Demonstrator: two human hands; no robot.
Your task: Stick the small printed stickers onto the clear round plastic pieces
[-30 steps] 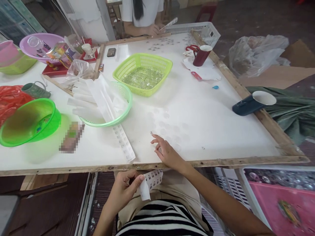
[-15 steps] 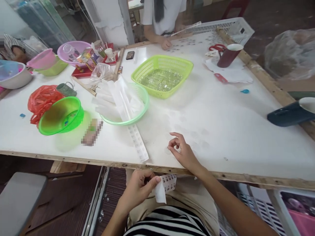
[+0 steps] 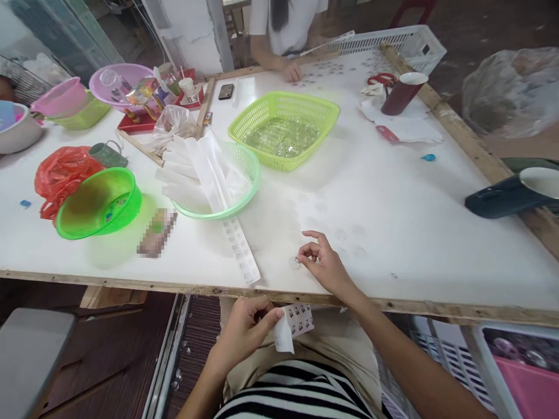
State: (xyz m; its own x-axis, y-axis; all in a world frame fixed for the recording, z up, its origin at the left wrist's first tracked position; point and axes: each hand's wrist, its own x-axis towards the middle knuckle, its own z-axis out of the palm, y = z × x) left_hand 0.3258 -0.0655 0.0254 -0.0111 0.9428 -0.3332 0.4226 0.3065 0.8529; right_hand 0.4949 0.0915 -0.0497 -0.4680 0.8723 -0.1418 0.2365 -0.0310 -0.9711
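Note:
My left hand (image 3: 248, 331) pinches a folded strip of small printed stickers (image 3: 301, 320) between thumb and fingers, just below the table's front edge. The strip's plain white end curls down. Over the tabletop, my right hand (image 3: 325, 267) has thumb and fingertip closed on a tiny dark-printed sticker (image 3: 297, 259). That sticker is at a clear round disc (image 3: 292, 264) lying on the table; whether it touches the disc I cannot tell. Several more clear discs (image 3: 340, 234) lie beyond the right hand. Another sticker strip (image 3: 240, 253) hangs from a mint-green basket (image 3: 213, 214) of white paper strips.
A yellow-green basket (image 3: 283, 163) holds many clear pieces. Left are a bright green bowl (image 3: 94, 224) and red plastic bag (image 3: 65, 169). At right stand a dark blue mug (image 3: 498, 201) and maroon mug (image 3: 399, 99). Across the table, another person's hand (image 3: 292, 71) rests near small pieces.
The view has shifted slightly, moving the table items left. My right fingertips stay at the same disc, and the small sticker shows more plainly. My left hand keeps the strip.

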